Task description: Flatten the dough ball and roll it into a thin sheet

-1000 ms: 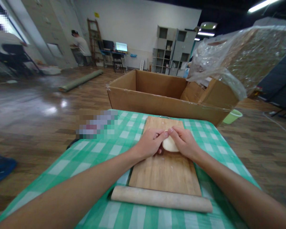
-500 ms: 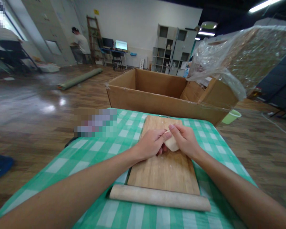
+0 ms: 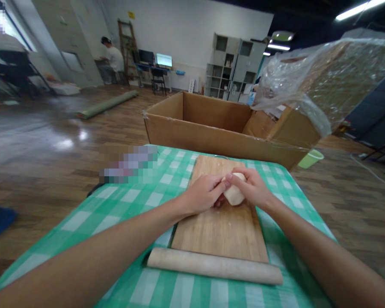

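Note:
A pale lump of dough (image 3: 234, 194) sits on a wooden cutting board (image 3: 221, 226) that lies on a table with a green-and-white checked cloth (image 3: 131, 205). My left hand (image 3: 202, 193) pinches the dough from the left, fingers curled on it. From the right, my right hand (image 3: 254, 188) wraps over the dough with closed fingers. The two hands meet at the top of the lump. A wooden rolling pin (image 3: 213, 266) lies across the board's near edge.
A large open cardboard box (image 3: 218, 128) stands just beyond the table's far edge. A plastic-wrapped bundle (image 3: 324, 77) hangs at upper right. A green basin (image 3: 311, 158) sits on the wooden floor. Far off, a person (image 3: 111, 60) stands by desks and monitors.
Both hands have kept working the dough in place; the lump now looks rounder and more raised between the fingers. The view has shifted slightly.

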`<state>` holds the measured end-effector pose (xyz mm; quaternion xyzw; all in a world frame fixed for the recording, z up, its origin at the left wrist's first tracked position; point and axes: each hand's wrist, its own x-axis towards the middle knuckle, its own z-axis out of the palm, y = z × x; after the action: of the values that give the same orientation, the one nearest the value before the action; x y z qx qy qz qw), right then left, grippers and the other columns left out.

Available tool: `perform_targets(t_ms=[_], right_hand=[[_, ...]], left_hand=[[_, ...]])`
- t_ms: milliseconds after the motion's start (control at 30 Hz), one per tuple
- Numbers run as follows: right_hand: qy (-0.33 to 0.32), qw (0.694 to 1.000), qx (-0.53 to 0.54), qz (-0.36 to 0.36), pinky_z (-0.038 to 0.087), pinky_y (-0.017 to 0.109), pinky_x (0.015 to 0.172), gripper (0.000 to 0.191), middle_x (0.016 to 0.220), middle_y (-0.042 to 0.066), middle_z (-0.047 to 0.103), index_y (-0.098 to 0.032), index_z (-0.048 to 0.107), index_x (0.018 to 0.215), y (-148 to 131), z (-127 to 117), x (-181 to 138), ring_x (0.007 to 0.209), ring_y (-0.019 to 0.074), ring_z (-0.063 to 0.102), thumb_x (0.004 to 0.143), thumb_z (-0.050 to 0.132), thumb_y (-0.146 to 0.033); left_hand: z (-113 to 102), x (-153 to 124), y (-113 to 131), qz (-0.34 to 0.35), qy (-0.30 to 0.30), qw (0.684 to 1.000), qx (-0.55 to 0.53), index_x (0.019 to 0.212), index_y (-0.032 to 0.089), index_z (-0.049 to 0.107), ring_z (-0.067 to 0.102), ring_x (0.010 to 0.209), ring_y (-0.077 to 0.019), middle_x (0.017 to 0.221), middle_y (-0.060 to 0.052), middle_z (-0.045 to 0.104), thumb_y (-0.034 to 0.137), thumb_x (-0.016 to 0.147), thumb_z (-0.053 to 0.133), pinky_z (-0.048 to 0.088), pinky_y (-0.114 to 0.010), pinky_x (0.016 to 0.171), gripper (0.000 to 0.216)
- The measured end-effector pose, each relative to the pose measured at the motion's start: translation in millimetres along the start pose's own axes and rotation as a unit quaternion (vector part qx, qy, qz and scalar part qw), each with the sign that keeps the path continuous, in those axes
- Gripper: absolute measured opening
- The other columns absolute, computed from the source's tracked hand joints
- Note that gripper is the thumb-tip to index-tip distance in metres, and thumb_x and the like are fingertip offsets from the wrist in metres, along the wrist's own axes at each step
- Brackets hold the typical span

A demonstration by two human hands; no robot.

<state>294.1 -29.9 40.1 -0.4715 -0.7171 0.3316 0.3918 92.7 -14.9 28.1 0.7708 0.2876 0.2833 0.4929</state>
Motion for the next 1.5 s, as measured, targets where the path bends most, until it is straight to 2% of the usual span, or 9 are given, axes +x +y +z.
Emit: perform_targets(t_ms=[100,367,467,567,733,833,1033,1300,1500], right_hand=[[-0.086,0.995,0.035,0.029,0.045,0.026,0.050,0.049,0.068,0.002,0.068,-0.020,0.068,0.073,-3,-8,2,0.060,0.0174,0.062,0.094,0.066,-0.064],[-0.034,0.996,0.079,0.010,0.050,0.027,0.052,0.060,0.067,0.004,0.070,-0.019,0.072,0.072,-3,1,0,0.060,0.0182,0.065,0.098,0.056,-0.070],[-0.058,0.992,0.106,0.042,0.050,0.028,0.052,0.064,0.067,0.005,0.070,-0.019,0.071,0.071,-5,-3,0,0.060,0.0188,0.065,0.099,0.051,-0.073],[-0.079,0.995,0.053,0.033,0.049,0.028,0.053,0.062,0.067,0.004,0.069,-0.019,0.070,0.071,-9,-8,1,0.063,0.0196,0.064,0.098,0.053,-0.073],[0.045,0.993,-0.102,-0.045,0.035,0.026,0.048,0.067,0.055,0.000,0.053,-0.020,0.057,0.060,-11,-2,0,0.053,0.0138,0.048,0.103,0.044,-0.070],[0.084,0.993,-0.080,-0.031,0.034,0.027,0.048,0.070,0.057,0.002,0.054,-0.021,0.055,0.060,-7,5,-1,0.054,0.0144,0.049,0.105,0.036,-0.071],[0.060,0.995,-0.072,-0.013,0.032,0.026,0.046,0.072,0.056,0.003,0.055,-0.020,0.057,0.058,2,2,0,0.054,0.0144,0.048,0.102,0.039,-0.075],[0.150,0.988,0.010,0.023,0.035,0.029,0.042,0.073,0.054,0.004,0.056,-0.022,0.056,0.059,6,14,0,0.054,0.0185,0.053,0.097,0.042,-0.082],[0.050,0.991,0.095,0.084,0.038,0.029,0.042,0.074,0.054,0.004,0.057,-0.022,0.058,0.059,3,13,-1,0.050,0.0174,0.051,0.095,0.041,-0.084]], left_hand=[[1,-2,2,0.001,-0.018,1.000,-0.007,0.077,0.018,0.058,0.059,0.052,-0.0110,0.061,-0.001,0.062,0.060,0.107,0.042,0.044,-0.021,0.050,0.054],[2,-2,1,-0.006,-0.017,0.998,-0.067,0.077,0.018,0.057,0.059,0.051,-0.0123,0.061,-0.001,0.062,0.060,0.105,0.045,0.045,-0.022,0.047,0.052],[-1,-2,1,-0.001,0.002,0.999,-0.045,0.074,0.017,0.057,0.059,0.052,-0.0117,0.061,-0.001,0.063,0.060,0.103,0.048,0.044,-0.022,0.049,0.053],[-1,-2,-1,-0.001,0.012,0.999,-0.053,0.075,0.017,0.058,0.058,0.052,-0.0117,0.061,-0.001,0.062,0.062,0.103,0.048,0.043,-0.022,0.049,0.054],[1,0,-5,-0.018,0.022,0.996,-0.081,0.083,0.017,0.062,0.060,0.052,-0.0131,0.063,-0.001,0.063,0.069,0.100,0.049,0.045,-0.022,0.048,0.057],[2,1,-7,-0.024,0.012,0.997,-0.075,0.085,0.015,0.064,0.060,0.052,-0.0125,0.064,-0.003,0.065,0.074,0.098,0.050,0.044,-0.022,0.047,0.062],[0,1,-9,-0.036,-0.018,0.995,-0.092,0.084,0.013,0.067,0.059,0.048,-0.0124,0.058,-0.004,0.063,0.077,0.098,0.045,0.042,-0.020,0.044,0.069],[-2,2,-9,-0.042,-0.034,0.988,-0.144,0.084,0.014,0.065,0.058,0.046,-0.0110,0.059,-0.003,0.064,0.075,0.096,0.053,0.043,-0.019,0.043,0.064],[-5,3,-6,-0.047,-0.032,0.989,-0.137,0.079,0.015,0.063,0.053,0.046,-0.0095,0.058,-0.001,0.061,0.075,0.094,0.057,0.039,-0.019,0.042,0.062]])
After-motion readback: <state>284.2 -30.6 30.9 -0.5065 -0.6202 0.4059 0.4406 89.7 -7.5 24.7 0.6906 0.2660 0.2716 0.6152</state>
